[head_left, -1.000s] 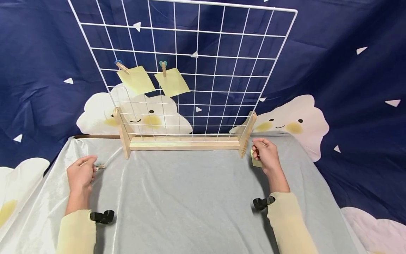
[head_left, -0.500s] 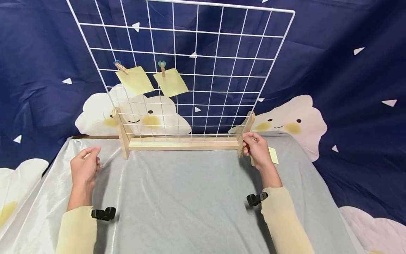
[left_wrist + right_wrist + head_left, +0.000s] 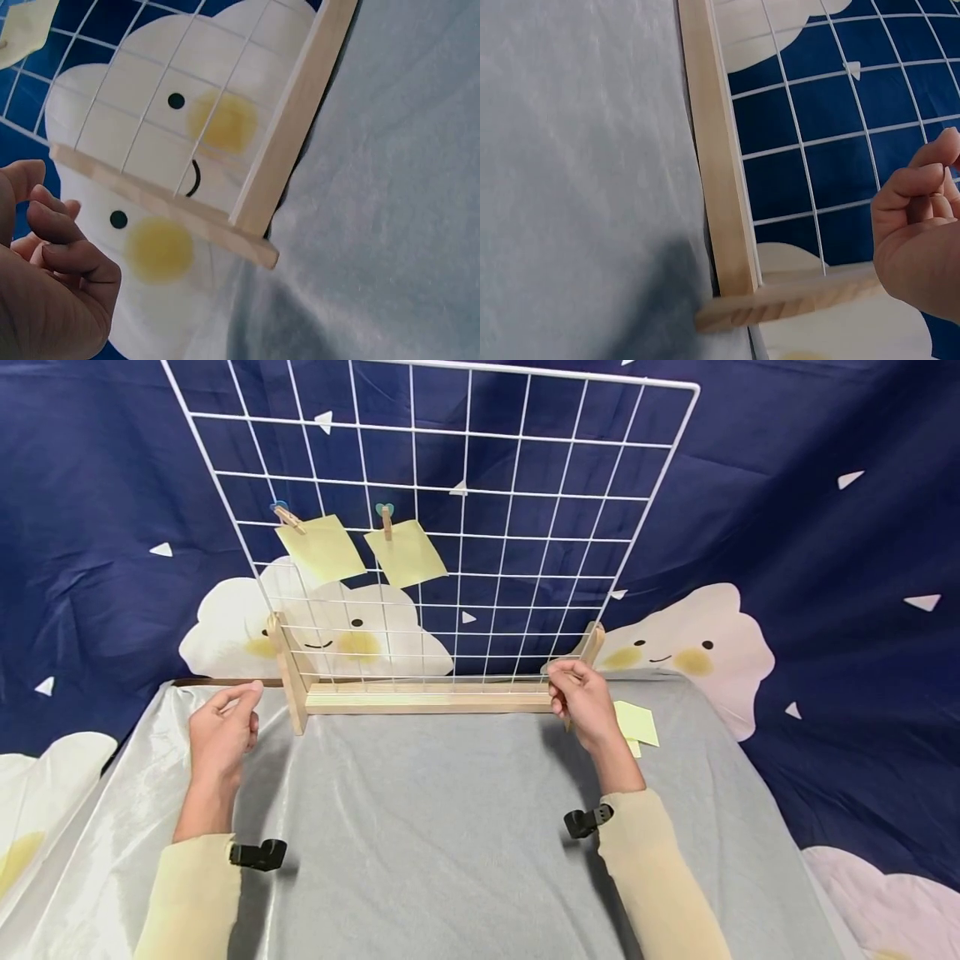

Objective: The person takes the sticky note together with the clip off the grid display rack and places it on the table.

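Note:
My left hand (image 3: 221, 735) hovers over the cloth by the left foot of the wooden stand (image 3: 427, 703). Its fingers are loosely bent, and nothing shows between them in the left wrist view. In front of the stand's right end is my right hand (image 3: 588, 706), its fingers bent inward with no object visible at the tips. Two yellow paper notes hang on the white wire grid (image 3: 525, 372): a left note (image 3: 324, 550) under a blue-topped wooden clothespin (image 3: 291, 519) and a second note (image 3: 407, 556) under a green heart clothespin (image 3: 387, 522). More yellow notes (image 3: 636, 724) lie right of my right hand.
Grey cloth (image 3: 435, 835) covers the table, its back edge just behind the stand. A dark blue curtain (image 3: 810, 552) printed with clouds and small white triangles hangs behind the grid. The stand's right foot (image 3: 780, 311) shows in the right wrist view.
My left hand has moved up and right, past the small items beside its fingers a second ago. My right hand has moved left and slightly up, uncovering the yellow notes on the table.

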`<state>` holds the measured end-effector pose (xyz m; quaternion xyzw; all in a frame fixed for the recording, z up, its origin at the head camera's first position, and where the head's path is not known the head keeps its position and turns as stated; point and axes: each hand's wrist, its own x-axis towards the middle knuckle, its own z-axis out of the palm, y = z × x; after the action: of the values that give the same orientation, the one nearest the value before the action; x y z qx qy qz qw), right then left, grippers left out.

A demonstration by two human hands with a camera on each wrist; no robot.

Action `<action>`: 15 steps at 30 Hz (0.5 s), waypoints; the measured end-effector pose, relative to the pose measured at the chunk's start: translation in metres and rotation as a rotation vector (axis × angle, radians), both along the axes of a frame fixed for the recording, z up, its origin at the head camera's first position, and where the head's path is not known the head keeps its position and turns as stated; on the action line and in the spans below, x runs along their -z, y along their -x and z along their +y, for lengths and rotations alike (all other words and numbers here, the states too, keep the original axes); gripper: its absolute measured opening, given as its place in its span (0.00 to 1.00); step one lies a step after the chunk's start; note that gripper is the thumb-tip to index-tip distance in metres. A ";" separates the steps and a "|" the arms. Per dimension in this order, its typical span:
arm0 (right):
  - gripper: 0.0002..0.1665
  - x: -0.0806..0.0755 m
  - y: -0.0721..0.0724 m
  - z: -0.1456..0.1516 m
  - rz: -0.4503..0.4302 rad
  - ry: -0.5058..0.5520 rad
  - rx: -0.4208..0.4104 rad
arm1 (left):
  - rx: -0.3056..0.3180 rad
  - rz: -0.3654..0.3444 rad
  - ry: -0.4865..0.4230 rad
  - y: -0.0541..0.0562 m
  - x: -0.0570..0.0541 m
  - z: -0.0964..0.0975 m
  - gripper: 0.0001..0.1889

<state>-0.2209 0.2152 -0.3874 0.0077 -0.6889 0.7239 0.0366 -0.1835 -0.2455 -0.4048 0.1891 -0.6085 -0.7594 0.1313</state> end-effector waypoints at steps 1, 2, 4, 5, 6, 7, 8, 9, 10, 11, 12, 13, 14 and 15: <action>0.09 -0.001 0.000 -0.002 -0.001 0.007 0.001 | 0.005 0.007 0.002 0.001 0.000 0.002 0.04; 0.08 -0.001 0.000 -0.004 -0.001 0.012 0.000 | 0.010 0.016 0.003 0.002 -0.001 0.003 0.04; 0.07 -0.003 0.001 -0.008 0.003 0.016 -0.002 | 0.024 0.032 0.008 0.003 -0.004 0.006 0.04; 0.06 -0.004 0.002 -0.010 0.004 0.017 -0.003 | 0.030 0.041 0.012 0.005 -0.006 0.008 0.04; 0.06 -0.005 0.002 -0.012 0.004 0.018 -0.007 | 0.035 0.051 0.014 0.006 -0.008 0.009 0.05; 0.06 -0.006 0.003 -0.014 0.004 0.017 -0.010 | 0.042 0.063 0.019 0.008 -0.011 0.011 0.05; 0.06 -0.007 0.004 -0.016 0.004 0.017 -0.012 | 0.051 0.074 0.025 0.009 -0.014 0.012 0.06; 0.05 -0.008 0.005 -0.018 0.003 0.016 -0.016 | 0.061 0.087 0.025 0.011 -0.017 0.014 0.06; 0.06 -0.009 0.005 -0.019 0.003 0.016 -0.019 | 0.071 0.100 0.026 0.013 -0.021 0.016 0.07; 0.06 -0.010 0.006 -0.021 0.002 0.016 -0.023 | 0.081 0.113 0.027 0.015 -0.024 0.017 0.08; 0.06 -0.011 0.006 -0.023 0.005 0.019 -0.026 | 0.091 0.128 0.029 0.016 -0.028 0.019 0.08; 0.05 -0.013 0.006 -0.025 0.007 0.020 -0.026 | 0.102 0.140 0.033 0.018 -0.031 0.021 0.09; 0.05 -0.014 0.006 -0.026 0.010 0.020 -0.026 | 0.113 0.154 0.032 0.019 -0.034 0.022 0.09; 0.05 -0.015 0.006 -0.027 0.013 0.016 -0.030 | 0.121 0.169 0.024 0.020 -0.037 0.024 0.09</action>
<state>-0.2274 0.1879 -0.3725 0.0224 -0.6826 0.7298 0.0304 -0.2038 -0.2215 -0.3680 0.0857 -0.6147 -0.7718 0.1381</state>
